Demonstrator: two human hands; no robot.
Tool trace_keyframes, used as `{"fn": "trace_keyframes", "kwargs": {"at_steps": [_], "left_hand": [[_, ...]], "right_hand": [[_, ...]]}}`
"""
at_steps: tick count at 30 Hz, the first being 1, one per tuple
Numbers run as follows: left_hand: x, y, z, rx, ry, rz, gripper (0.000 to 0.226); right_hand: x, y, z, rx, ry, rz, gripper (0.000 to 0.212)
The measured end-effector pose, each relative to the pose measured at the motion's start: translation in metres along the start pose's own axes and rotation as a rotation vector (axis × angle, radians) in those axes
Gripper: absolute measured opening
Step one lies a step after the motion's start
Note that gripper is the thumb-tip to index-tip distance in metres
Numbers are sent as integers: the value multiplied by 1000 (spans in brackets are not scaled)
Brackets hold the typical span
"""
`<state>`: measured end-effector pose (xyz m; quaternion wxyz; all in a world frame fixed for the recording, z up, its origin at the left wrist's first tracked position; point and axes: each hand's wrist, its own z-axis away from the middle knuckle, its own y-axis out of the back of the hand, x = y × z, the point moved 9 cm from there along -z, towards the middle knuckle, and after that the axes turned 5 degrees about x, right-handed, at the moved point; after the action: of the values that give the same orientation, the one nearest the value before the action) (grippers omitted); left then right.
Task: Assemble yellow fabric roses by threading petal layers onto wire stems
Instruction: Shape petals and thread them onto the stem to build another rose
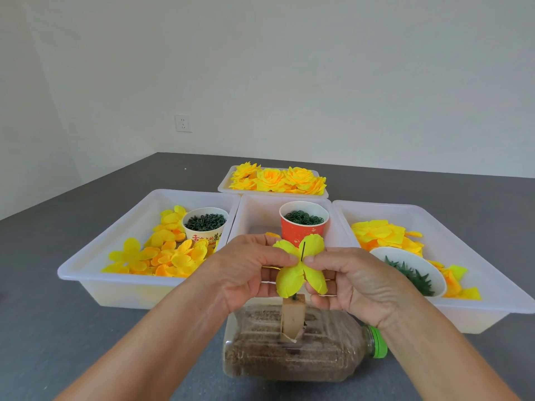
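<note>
White wall socket (183,123), grey table (72,328)

Bottle (304,351) lies nearest on table (86,328), block (293,316) standing on it | three trays behind: left tray (95,273) holds petals (162,256) and a cup (205,227); middle tray (249,215) a cup (303,224); right tray (492,285) petals (385,235) and bowl (405,270) | far tray (228,183) holds roses (278,180).

Four white trays (86,273), three cups (304,224) (one perhaps a bowl), one bottle (289,357)
</note>
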<state>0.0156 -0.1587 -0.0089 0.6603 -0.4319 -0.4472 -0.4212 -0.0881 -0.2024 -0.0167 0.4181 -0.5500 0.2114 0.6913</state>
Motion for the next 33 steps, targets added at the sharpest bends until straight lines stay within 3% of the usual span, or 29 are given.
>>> {"fn": "trace_keyframes", "kwargs": {"at_steps": [6,14,27,33], "left_hand": [[-8,8,0,59,-18,-80,31],[-16,7,1,40,1,-75,23],[-22,10,-1,51,-2,-137,33],[-26,15,0,46,25,-146,26]], "right_hand": [[10,4,0,30,5,76,21],[20,4,2,59,-43,70,2],[26,8,-3,96,-37,142,11],[26,12,-6,121,-9,183,14]]}}
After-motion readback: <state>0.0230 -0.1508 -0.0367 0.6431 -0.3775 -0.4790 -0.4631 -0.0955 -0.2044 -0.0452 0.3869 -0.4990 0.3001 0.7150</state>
